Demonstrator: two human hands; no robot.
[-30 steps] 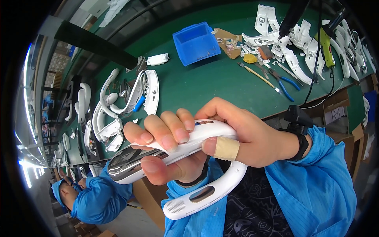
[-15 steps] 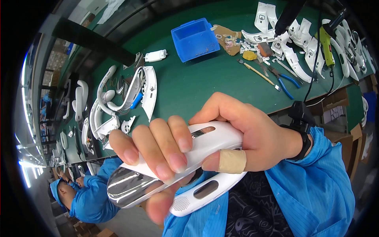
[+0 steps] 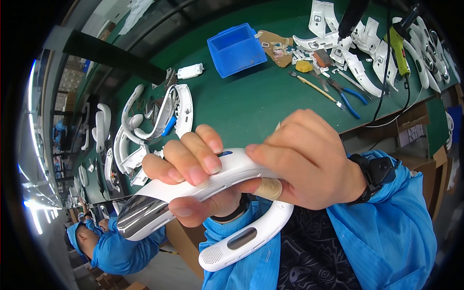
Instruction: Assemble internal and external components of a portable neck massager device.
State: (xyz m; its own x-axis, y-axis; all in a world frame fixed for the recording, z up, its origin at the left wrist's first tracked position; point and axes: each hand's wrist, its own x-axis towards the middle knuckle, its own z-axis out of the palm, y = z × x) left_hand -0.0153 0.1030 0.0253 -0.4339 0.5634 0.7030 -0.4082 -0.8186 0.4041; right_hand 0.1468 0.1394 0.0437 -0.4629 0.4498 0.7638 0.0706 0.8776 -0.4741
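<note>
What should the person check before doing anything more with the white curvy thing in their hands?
1. Left hand grips the white curved device: ok, fingers wrap over its top.
2. Right hand holds it too: ok, bandaged thumb underneath.
3. Shiny silver end free of fingers: ok.
4. Other arm with the grille end clear of the green table: ok, it hangs over the lap.
5. Seam fully closed: cannot tell, the fingers hide it.
6. Blue-handled pliers within reach: cannot tell.
</note>
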